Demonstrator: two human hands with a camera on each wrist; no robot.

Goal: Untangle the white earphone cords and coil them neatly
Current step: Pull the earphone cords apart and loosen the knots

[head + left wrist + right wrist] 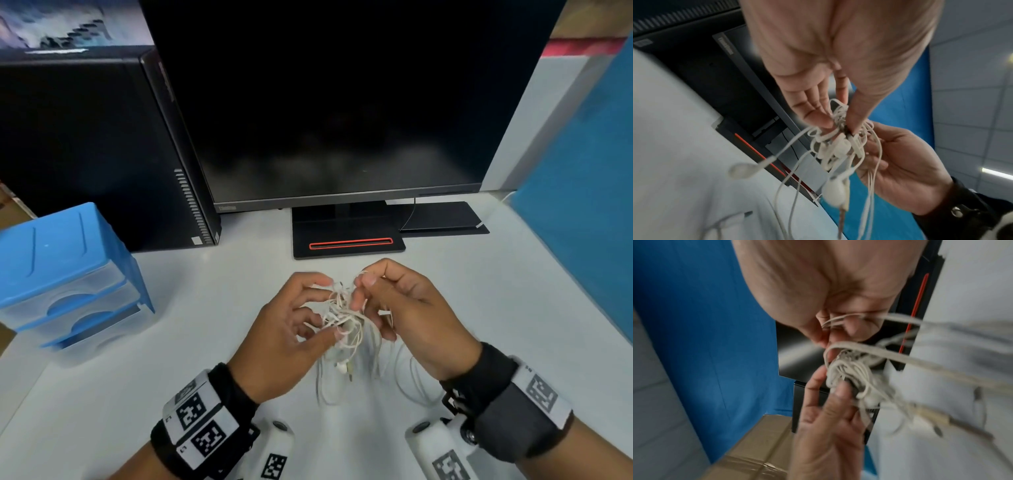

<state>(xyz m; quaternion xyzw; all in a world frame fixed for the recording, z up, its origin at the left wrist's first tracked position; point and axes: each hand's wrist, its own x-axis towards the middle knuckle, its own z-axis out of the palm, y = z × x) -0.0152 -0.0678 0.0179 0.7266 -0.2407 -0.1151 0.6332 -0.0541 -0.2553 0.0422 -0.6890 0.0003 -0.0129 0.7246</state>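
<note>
Tangled white earphone cords [344, 317] in left hand [281, 337] and right hand [407, 308]

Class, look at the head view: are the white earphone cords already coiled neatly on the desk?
No: the earphone cords hang as a knotted clump pinched between the left hand and right hand.

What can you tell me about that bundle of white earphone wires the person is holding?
The white earphone cords are thin, rubbery-looking wires still knotted into a dense clump, held above the pale desk in front of the monitor stand. The left hand pinches the clump from one side, and the right hand pinches strands at its top. Loose loops hang below toward the desk. At least two earbuds dangle free, with a metal plug hanging beside them. Nothing is coiled yet.
</note>
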